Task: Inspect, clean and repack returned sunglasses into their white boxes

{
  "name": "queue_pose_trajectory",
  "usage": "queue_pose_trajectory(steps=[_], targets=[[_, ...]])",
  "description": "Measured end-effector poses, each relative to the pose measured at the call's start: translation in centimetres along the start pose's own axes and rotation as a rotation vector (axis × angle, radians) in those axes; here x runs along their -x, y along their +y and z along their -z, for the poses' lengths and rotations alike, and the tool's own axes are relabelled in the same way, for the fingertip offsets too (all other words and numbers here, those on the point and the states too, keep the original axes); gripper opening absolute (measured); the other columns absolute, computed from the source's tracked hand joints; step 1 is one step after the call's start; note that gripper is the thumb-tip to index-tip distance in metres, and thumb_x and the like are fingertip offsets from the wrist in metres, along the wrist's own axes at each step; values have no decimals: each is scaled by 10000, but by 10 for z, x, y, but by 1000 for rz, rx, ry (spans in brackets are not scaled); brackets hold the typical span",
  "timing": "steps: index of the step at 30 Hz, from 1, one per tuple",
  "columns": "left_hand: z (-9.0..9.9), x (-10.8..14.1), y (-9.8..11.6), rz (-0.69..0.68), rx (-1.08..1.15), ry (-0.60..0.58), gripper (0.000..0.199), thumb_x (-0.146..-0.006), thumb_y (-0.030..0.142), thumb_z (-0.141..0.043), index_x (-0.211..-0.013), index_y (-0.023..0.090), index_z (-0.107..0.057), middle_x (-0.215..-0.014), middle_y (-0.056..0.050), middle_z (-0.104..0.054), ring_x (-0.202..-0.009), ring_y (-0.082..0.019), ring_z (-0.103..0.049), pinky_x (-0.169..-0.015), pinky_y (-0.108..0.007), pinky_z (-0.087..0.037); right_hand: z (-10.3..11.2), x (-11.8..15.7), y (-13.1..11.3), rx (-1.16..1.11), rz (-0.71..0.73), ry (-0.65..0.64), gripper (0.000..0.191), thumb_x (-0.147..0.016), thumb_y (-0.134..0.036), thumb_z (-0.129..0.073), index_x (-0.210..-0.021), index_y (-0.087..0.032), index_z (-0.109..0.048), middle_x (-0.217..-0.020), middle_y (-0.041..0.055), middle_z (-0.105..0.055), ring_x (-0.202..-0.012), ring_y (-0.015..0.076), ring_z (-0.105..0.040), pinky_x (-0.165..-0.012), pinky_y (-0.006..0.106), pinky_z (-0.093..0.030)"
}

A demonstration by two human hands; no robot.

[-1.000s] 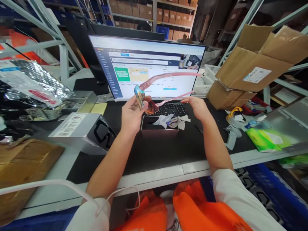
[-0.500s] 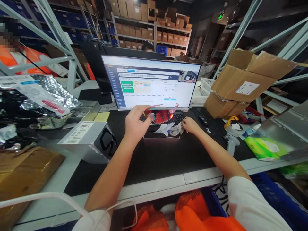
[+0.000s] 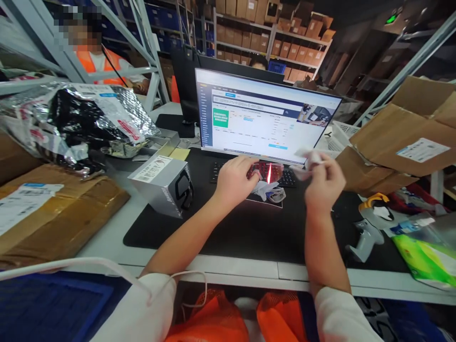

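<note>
In the head view my left hand point(image 3: 237, 180) is closed on a pair of red-lensed glasses point(image 3: 274, 174), held over the black keyboard point(image 3: 215, 172). A bright streak of light shows on the lens. Below the glasses lies a crumpled clear plastic bag point(image 3: 276, 194) on the black mat. To the right my right hand point(image 3: 323, 183) is raised, its fingers pinched on a whitish, see-through crumpled piece point(image 3: 308, 158), blurred by motion. Whether that piece is plastic or tissue I cannot tell. Behind both hands stands a lit monitor point(image 3: 245, 133).
A grey box point(image 3: 160, 185) stands left on the mat, beside silvery plastic parcels point(image 3: 117, 111) and a taped brown parcel point(image 3: 71, 204). At right are open cartons point(image 3: 402, 123), a handheld scanner point(image 3: 366, 240) and a green wipes pack point(image 3: 423, 261). A co-worker in an orange vest sits at far left.
My right hand has lifted from beside the plastic bag, raising the whitish piece up and to the right. My left hand keeps the glasses over the keyboard. The whole view has shifted and tilted.
</note>
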State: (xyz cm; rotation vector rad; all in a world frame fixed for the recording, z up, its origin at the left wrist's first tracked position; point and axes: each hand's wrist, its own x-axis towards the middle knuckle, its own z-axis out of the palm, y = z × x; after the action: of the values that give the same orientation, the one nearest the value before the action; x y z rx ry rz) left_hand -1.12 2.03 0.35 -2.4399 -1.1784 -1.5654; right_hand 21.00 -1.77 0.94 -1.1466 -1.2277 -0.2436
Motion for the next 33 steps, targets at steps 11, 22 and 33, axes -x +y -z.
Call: queue_pose_trajectory(steps=[11,22,33], targets=[[5,0,3,198,132,22,268,-788,170,-719,-1050,192,-770,-951,-36,-797,-860,-192,-742,-861,-301,-593,-44,53,-4,-114,333,-193,219,-1021,-209,-425,-1171,-239,-582,-1342,115,-688,-1453,277,-466,-1216,586,-322],[0,2,1,179,111,-3,293,-791,143,-719,-1077,177,-774,-1018,-64,-807,-901,-204,-762,-898,-318,-606,-50,65,-4,-12,391,-198,257,-1027,-206,-418,-1187,-228,-618,-1280,108,-722,-1407,300,-520,-1258,646,-135],[9,-1,0,210,137,-38,282,-786,145,-726,-1061,177,-778,-1009,-48,-800,-883,-191,-746,-887,-307,-601,-44,44,15,-187,124,-63,215,-1056,-363,-466,-975,-213,-597,-1046,67,-753,-1146,270,-706,-1229,604,-265]])
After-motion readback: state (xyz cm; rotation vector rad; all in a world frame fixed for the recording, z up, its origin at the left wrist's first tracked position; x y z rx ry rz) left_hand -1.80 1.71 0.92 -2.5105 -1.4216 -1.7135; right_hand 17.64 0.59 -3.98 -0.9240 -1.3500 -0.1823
